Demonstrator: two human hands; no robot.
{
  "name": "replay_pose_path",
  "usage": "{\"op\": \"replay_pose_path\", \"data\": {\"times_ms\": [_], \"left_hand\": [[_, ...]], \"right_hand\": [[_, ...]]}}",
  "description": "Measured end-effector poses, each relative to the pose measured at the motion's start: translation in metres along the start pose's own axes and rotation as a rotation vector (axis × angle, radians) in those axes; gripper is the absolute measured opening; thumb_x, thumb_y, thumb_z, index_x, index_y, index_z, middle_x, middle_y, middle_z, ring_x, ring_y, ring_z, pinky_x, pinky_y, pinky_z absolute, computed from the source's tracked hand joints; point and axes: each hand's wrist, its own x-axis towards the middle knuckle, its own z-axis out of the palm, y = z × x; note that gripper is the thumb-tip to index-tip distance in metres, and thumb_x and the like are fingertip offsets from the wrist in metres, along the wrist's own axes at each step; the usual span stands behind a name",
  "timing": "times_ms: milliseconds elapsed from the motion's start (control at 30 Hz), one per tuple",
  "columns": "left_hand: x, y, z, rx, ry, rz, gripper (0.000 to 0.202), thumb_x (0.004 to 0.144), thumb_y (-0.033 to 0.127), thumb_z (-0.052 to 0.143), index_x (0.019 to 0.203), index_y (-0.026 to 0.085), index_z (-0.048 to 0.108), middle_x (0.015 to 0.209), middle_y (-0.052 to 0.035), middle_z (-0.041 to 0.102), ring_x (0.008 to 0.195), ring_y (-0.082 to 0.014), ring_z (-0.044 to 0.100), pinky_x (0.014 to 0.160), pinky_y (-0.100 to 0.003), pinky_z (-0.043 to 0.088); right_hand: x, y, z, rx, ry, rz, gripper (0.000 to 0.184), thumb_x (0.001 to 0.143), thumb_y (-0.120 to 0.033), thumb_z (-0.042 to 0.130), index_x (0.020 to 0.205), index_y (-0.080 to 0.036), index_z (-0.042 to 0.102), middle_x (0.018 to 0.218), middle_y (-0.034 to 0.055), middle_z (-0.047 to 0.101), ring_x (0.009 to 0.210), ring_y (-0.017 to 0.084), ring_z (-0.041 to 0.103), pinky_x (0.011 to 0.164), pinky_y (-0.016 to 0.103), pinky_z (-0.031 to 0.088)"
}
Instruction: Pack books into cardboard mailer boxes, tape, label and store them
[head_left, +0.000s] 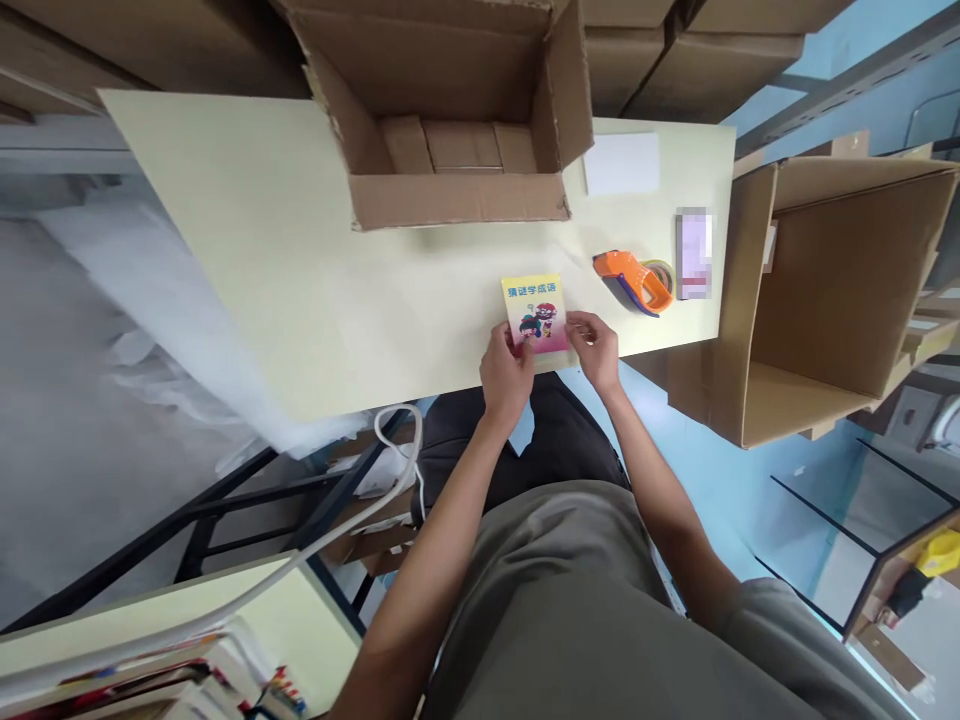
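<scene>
A small yellow and pink booklet (536,308) with cartoon figures on its cover lies at the near edge of the pale table (300,260). My left hand (505,373) grips its lower left corner with curled fingers. On the booklet's right edge, my right hand (594,348) pinches it. Both hands hold the booklet close to the table's front edge.
An open cardboard box (450,130) stands at the back of the table. An orange tape dispenser (634,282), a blurred phone-like item (694,252) and a white card (621,163) lie to the right. A large open carton (832,290) stands on its side at the right.
</scene>
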Motion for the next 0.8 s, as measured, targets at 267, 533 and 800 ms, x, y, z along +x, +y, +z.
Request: {"op": "replay_pose_path", "data": {"times_ms": [267, 533, 800], "left_hand": [[0.007, -0.003, 0.004, 0.155, 0.111, -0.028, 0.016, 0.097, 0.032, 0.072, 0.109, 0.024, 0.067, 0.103, -0.0091, 0.081, 0.092, -0.0281, 0.078, 0.092, -0.042, 0.06], [0.01, -0.003, 0.002, 0.088, 0.126, -0.103, 0.017, 0.09, 0.03, 0.077, 0.101, 0.026, 0.065, 0.094, -0.0043, 0.08, 0.081, -0.0244, 0.073, 0.083, -0.038, 0.059], [0.01, -0.005, 0.001, 0.017, 0.114, -0.096, 0.019, 0.091, 0.034, 0.081, 0.102, 0.026, 0.068, 0.095, -0.0034, 0.08, 0.078, -0.0212, 0.07, 0.077, -0.034, 0.055]], "right_hand": [[0.009, 0.019, -0.006, -0.293, 0.225, -0.009, 0.03, 0.1, -0.041, 0.077, 0.123, -0.022, 0.076, 0.12, 0.0112, 0.076, 0.089, 0.021, 0.067, 0.092, 0.039, 0.061], [0.018, 0.024, -0.012, -0.404, 0.163, -0.034, 0.009, 0.104, -0.027, 0.063, 0.099, -0.024, 0.07, 0.107, 0.0085, 0.068, 0.091, 0.023, 0.063, 0.093, 0.04, 0.057], [0.017, 0.016, -0.016, -0.449, 0.163, 0.004, 0.011, 0.104, -0.034, 0.069, 0.106, -0.024, 0.066, 0.103, 0.0063, 0.069, 0.091, 0.023, 0.063, 0.089, 0.038, 0.054]]}}
